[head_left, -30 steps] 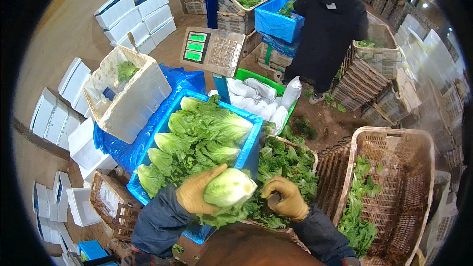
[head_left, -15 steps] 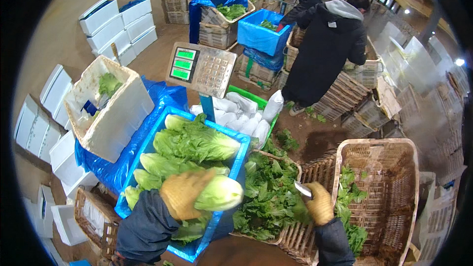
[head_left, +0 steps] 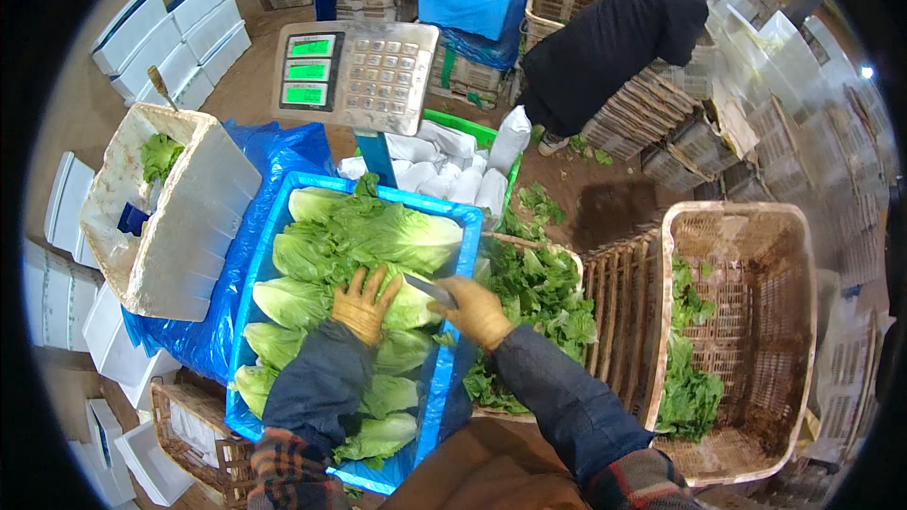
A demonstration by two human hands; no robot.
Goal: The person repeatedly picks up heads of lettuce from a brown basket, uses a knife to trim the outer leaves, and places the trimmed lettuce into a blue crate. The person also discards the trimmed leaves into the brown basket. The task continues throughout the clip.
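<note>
My left hand (head_left: 362,307), in a yellow work glove, lies with fingers spread on the lettuce heads (head_left: 321,250) packed in a crate lined with blue plastic (head_left: 467,250). Closed around the handle of a knife (head_left: 427,289) is my gloved right hand (head_left: 478,314), at the crate's right side. The blade points left, over the end of a pale lettuce head (head_left: 410,305) beside my left fingers. Whether blade and lettuce touch, I cannot tell. Loose green leaves (head_left: 543,297) fill a basket just right of my right hand.
A scale display (head_left: 354,76) stands behind the crate, near white wrapped bundles (head_left: 439,165) in a green crate. To the left is a dirty foam box (head_left: 194,217) on blue plastic. A brown basket (head_left: 756,312) with some leaves stands right. A person in dark clothing (head_left: 605,47) bends farther back.
My left hand has set the lettuce head down in the crate and spread its fingers. My right hand has brought the knife left, from above the baskets to the crate. The view has shifted.
</note>
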